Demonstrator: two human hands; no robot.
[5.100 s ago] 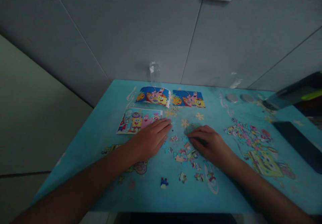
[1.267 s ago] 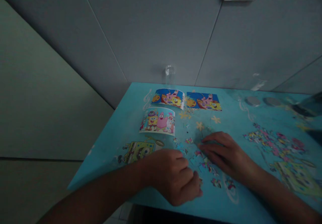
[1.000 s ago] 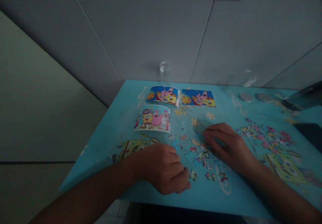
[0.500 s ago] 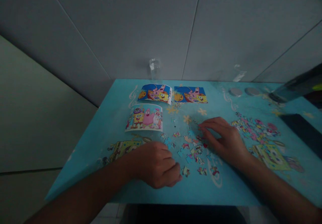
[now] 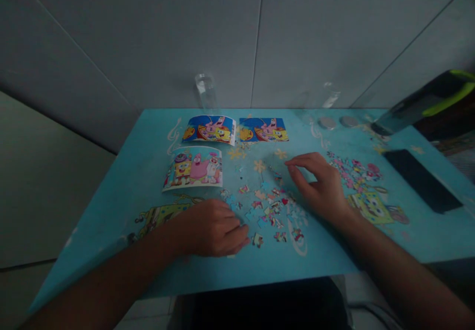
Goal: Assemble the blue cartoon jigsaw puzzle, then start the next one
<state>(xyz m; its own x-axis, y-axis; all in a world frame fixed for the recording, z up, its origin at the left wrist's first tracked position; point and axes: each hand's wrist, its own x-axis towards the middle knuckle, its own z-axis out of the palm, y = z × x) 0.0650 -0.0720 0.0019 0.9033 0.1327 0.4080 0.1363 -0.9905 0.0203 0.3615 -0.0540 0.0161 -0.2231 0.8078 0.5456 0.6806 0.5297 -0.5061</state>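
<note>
**A:** Turquoise table (image 5: 122, 181), dim light. What sits nearest the front edge?

**B:** Both forearms cross that edge. Left hand (image 5: 210, 227) rests knuckles up near the front, fingers curled under and pressed together; I cannot tell whether it holds anything. One loose piece (image 5: 257, 240) lies just beside its fingertips.

**A:** And the right?

**B:** Right hand (image 5: 322, 186) lies farther in, fingers spread loose and reaching left, palm down, pinching nothing. Its fingertips come close to the far side of the pieces (image 5: 272, 209), a small scatter lying between the two hands in the middle of the table.

**A:** Any open room?

**B:** Bare table runs along the front edge between the forearms, and along the left edge. Right of the right hand lies a second scatter (image 5: 352, 166), and past that a dark slab (image 5: 421, 180) near the right edge.

**A:** Farther back?

**B:** One card (image 5: 193, 168) lies beyond the left hand, well apart from it. Behind that, two blue cards (image 5: 210, 128) (image 5: 263, 129) lie side by side near the back edge. A clear glass (image 5: 206, 91) stands at the back edge against the grey wall (image 5: 148, 33), two round lids (image 5: 328, 122) lie toward the back right, and a dark and green thing (image 5: 430, 100) sticks in over the right corner.
</note>
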